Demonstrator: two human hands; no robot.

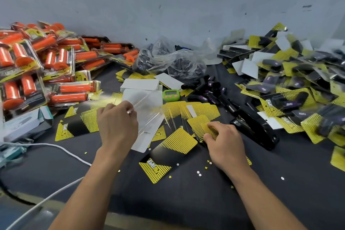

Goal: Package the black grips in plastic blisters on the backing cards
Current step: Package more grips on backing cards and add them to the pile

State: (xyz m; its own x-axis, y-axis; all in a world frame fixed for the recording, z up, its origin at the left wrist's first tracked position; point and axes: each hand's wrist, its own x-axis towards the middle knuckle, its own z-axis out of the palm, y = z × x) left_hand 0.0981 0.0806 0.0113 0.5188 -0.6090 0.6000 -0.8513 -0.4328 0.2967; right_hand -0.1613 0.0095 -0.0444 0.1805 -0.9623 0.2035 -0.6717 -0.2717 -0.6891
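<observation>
1. The black grips [207, 89] lie loose in a small heap near the middle of the tabletop [186, 201], towards its far edge. They are short dark tubes, and several carry a purple label with pale lettering too small to read.
2. The left hand [116, 123] holds a clear plastic blister [149, 115] above the middle of the tabletop, its fingers curled round the near edge of the blister.
3. The right hand [224, 142] rests on a fanned stack of backing cards [197, 112], its bent fingers pinching the nearest card.
4. The cards are black with a yellow dotted pattern. One loose card [168, 157] lies between the two hands, and its upside-down logo seems to read "PRO TAPER".
5. A pile of finished packs [298, 89] with black grips covers the right edge.
6. Packs of orange grips [37, 65] are stacked at the far left corner.
7. A green timer [171, 95] sits just beyond the fanned cards, and a black stapler [255, 129] lies to their right.
</observation>
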